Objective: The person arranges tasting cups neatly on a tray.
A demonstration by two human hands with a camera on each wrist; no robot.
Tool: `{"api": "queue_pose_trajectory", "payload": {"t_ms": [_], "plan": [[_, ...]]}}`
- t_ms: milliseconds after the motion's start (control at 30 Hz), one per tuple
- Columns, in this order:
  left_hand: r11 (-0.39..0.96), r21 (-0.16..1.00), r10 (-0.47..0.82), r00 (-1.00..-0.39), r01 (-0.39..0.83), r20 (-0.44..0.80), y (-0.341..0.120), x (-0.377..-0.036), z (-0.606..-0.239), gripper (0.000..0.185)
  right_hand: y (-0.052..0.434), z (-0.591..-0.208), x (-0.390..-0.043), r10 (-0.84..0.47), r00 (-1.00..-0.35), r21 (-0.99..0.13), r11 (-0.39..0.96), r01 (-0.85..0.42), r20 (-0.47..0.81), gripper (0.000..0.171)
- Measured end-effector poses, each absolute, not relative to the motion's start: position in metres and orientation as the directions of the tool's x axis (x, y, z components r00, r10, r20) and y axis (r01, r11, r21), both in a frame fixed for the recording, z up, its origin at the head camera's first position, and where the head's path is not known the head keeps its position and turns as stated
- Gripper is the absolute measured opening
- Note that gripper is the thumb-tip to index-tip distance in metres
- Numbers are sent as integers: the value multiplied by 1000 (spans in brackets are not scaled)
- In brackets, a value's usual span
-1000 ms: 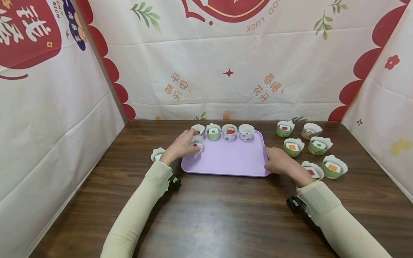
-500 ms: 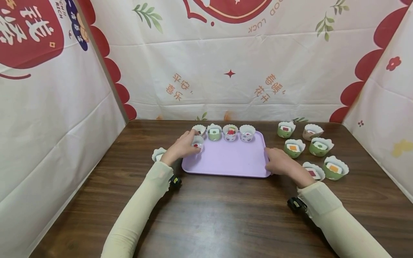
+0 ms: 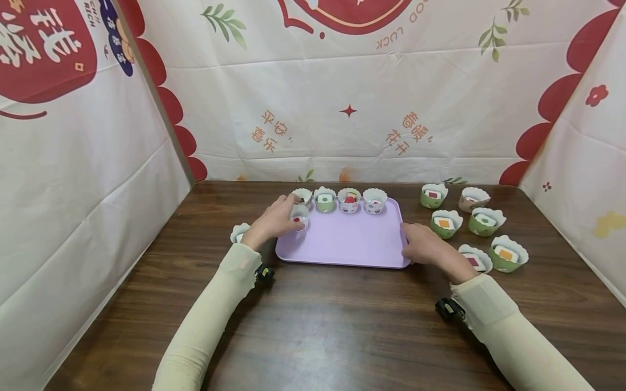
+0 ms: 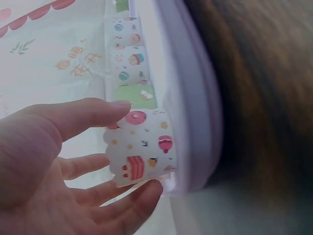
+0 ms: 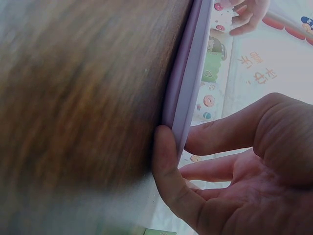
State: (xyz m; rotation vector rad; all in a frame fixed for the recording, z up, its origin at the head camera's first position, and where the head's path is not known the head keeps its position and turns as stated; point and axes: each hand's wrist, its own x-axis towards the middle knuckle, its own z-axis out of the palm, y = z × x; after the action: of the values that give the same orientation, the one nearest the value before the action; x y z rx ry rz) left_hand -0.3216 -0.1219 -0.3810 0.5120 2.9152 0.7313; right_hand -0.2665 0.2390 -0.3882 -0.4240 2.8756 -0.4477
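My left hand [image 3: 274, 220] holds a white paper baking cup [image 3: 300, 215] with something red inside, at the left end of the lilac tray [image 3: 349, 241]. In the left wrist view the cup's printed side [image 4: 146, 147] shows cakes and doughnuts, with my thumb on one side and fingers round the other. My right hand [image 3: 420, 243] pinches the tray's right rim [image 5: 188, 83] between thumb and finger. Along the tray's back edge stand a white cup [image 3: 304, 196], a green cup [image 3: 325, 200], a cup with red filling [image 3: 349, 201] and another white cup [image 3: 375, 201].
Several filled baking cups, among them a green one [image 3: 446, 224] with an orange-topped piece, stand right of the tray on the brown wooden table [image 3: 313, 326]. One more cup [image 3: 239, 233] sits left of the tray, partly behind my left wrist. A printed cloth [image 3: 313, 108] hangs behind.
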Motion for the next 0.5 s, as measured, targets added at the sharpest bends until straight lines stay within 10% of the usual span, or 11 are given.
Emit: {"api": "queue_pose_trajectory", "payload": {"t_ms": [500], "plan": [[782, 520, 312, -938, 344, 150, -141, -304, -352, 68, 237, -387, -267, -285, -935, -341, 918, -204, -210, 67]]}}
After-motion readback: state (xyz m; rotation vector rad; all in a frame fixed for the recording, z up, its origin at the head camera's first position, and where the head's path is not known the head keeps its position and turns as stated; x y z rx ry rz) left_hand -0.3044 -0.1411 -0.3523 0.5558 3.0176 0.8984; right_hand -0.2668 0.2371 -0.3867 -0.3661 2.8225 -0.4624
